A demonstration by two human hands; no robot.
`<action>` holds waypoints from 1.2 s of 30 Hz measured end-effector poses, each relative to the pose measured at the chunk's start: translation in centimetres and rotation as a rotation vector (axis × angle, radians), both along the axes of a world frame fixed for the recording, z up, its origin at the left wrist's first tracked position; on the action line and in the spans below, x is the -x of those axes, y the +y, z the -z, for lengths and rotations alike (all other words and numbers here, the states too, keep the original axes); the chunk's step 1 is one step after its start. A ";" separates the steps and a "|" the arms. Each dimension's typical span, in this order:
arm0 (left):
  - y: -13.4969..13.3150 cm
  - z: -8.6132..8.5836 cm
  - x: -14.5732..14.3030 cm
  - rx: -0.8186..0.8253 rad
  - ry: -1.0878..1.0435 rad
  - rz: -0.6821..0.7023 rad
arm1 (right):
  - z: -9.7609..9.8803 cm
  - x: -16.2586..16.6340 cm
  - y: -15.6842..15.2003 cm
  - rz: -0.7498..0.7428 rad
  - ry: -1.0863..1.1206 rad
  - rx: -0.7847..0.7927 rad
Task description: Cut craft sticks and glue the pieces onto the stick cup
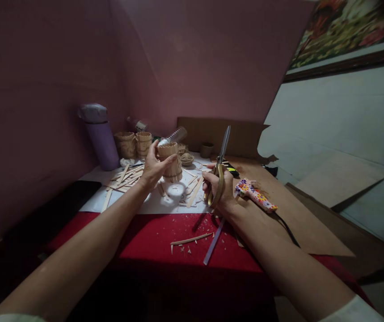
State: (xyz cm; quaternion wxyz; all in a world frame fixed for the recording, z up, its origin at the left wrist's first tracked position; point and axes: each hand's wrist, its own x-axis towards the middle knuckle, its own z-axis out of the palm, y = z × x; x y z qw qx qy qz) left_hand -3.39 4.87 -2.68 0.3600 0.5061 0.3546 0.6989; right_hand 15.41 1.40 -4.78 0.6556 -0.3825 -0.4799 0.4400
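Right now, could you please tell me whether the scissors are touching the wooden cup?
Apart. The head view shows a clear sideways gap between the scissors, held in the right hand, and the wooden cup, held in the left hand.

The top edge crops the framed painting (356,27). The left hand (154,167) hides part of the stick-sided cup (174,170).
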 end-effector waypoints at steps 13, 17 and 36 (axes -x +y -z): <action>1.0 0.9 -1.1 -0.023 0.133 0.009 | -0.5 0.2 -0.4 -0.004 -0.002 0.029; 0.8 0.9 -1.2 -0.004 0.092 0.036 | -0.5 0.2 -0.4 -0.007 0.000 0.025; 0.8 1.7 -0.1 -0.001 0.225 -0.081 | 0.1 0.1 0.1 -0.019 0.031 0.019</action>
